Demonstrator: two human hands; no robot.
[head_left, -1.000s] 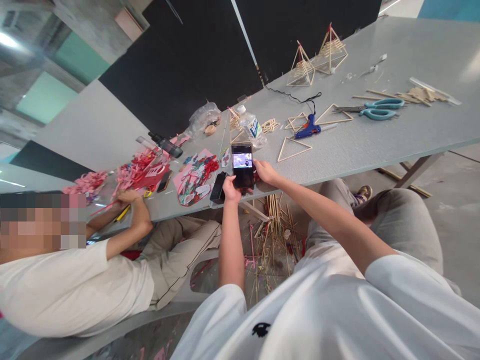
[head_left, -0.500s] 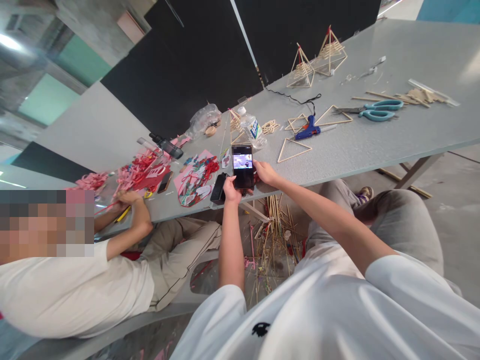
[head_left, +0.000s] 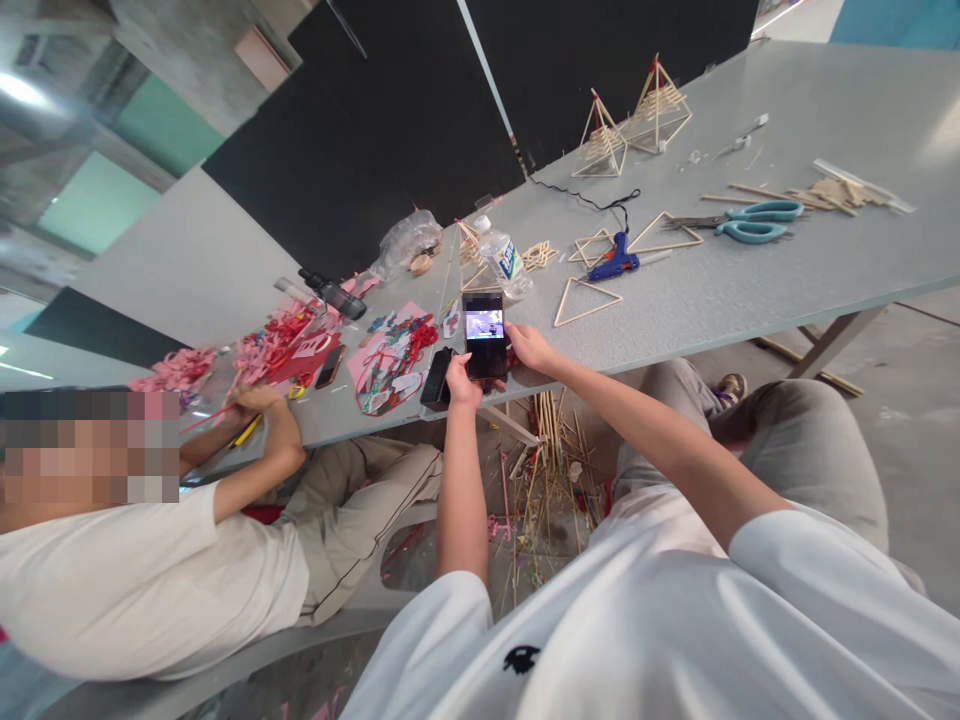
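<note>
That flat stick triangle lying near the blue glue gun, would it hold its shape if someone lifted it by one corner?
Probably, if lifted gently. The triangle is only three thin sticks joined at the corners, so it looks very light and likely fragile at those joints. Lying flat on the table, it should slide rather than roll if pushed. A squeeze might snap it.

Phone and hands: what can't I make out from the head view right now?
- Phone screen: lit, but its picture is too small to read.
- Right hand: fingers behind the phone's edge are hidden, so the grip is unclear.
- Left hand: fingers wrap behind the phone, unseen.
- Black case: partly covered by the left hand.
- Bottle label: too small.
</note>
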